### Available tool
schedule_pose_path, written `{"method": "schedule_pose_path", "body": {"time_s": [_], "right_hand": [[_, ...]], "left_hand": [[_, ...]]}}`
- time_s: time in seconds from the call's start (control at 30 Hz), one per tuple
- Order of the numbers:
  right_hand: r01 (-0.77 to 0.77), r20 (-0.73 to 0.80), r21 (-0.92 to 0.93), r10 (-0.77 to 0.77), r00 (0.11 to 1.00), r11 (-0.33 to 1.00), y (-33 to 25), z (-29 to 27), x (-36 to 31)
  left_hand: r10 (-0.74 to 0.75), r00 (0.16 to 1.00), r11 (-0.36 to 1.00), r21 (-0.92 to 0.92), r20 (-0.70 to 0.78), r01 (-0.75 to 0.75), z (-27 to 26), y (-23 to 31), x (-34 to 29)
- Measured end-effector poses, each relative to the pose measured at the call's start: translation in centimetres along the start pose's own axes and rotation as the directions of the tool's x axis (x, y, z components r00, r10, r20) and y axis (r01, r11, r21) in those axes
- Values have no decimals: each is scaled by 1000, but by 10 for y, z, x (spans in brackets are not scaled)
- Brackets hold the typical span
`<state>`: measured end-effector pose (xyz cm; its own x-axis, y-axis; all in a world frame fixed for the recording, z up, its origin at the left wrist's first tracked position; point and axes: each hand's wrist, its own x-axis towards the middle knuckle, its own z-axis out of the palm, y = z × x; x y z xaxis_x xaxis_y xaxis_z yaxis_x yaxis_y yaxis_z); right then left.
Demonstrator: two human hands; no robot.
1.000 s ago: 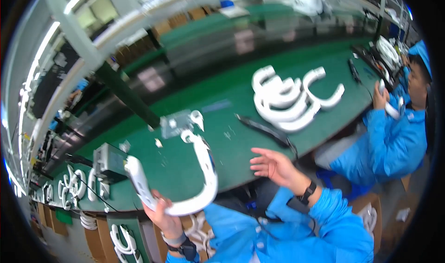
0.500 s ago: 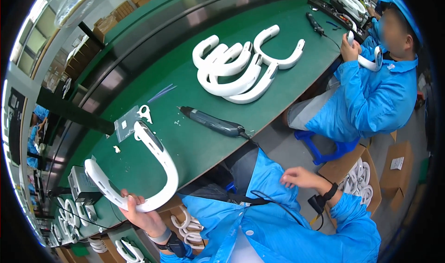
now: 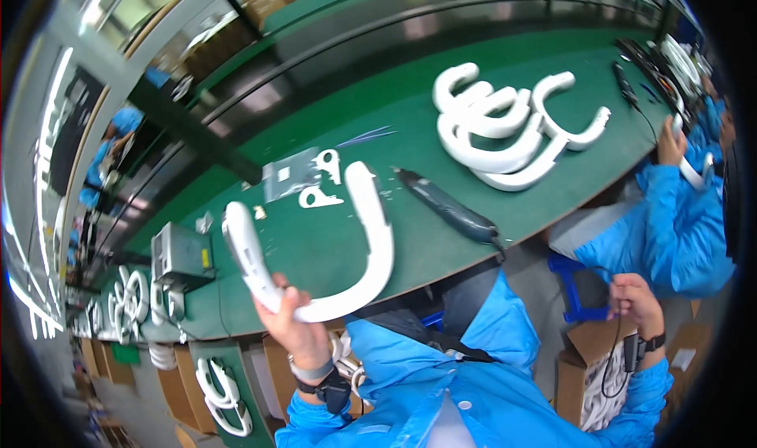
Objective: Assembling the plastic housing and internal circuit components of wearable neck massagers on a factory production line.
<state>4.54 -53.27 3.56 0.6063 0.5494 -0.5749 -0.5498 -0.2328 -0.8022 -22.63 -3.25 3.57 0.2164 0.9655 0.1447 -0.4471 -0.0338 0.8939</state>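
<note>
White U-shaped plastic housing [image 3: 347,243]: gripped at its bend by the closed left hand [image 3: 296,330], now raised over the desk [image 3: 331,251] edge | right hand [image 3: 635,302]: lowered beside the lap, loosely curled on a thin cable | electric screwdriver [image 3: 445,203] untouched | pile of housings [image 3: 505,125] beyond.

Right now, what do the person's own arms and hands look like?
Both arms wear bright blue jacket sleeves. The left hand is bare, with a grey band and a black strap at the wrist. The right hand is bare too, with a black watch-like band at its wrist.
</note>
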Motion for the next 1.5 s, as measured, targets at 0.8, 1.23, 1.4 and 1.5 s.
{"method": "schedule_pose_path", "body": {"time_s": [0.8,1.23,1.4,1.5], "right_hand": [[187,765,60,-165,623,981,-35,310,90],[-62,602,303,-140,786,951,-13,343,112],[535,272,249,-588,762,807,-31,342,110],[674,284,188,-696,659,715,-25,340,105]], "left_hand": [[146,786,922,-371,601,113,32,29,8],[146,760,891,249,633,-378,39,-2,38],[-134,837,991,53,530,125,38,32,7],[-139,838,989,25,528,148,32,51,-3]]}}
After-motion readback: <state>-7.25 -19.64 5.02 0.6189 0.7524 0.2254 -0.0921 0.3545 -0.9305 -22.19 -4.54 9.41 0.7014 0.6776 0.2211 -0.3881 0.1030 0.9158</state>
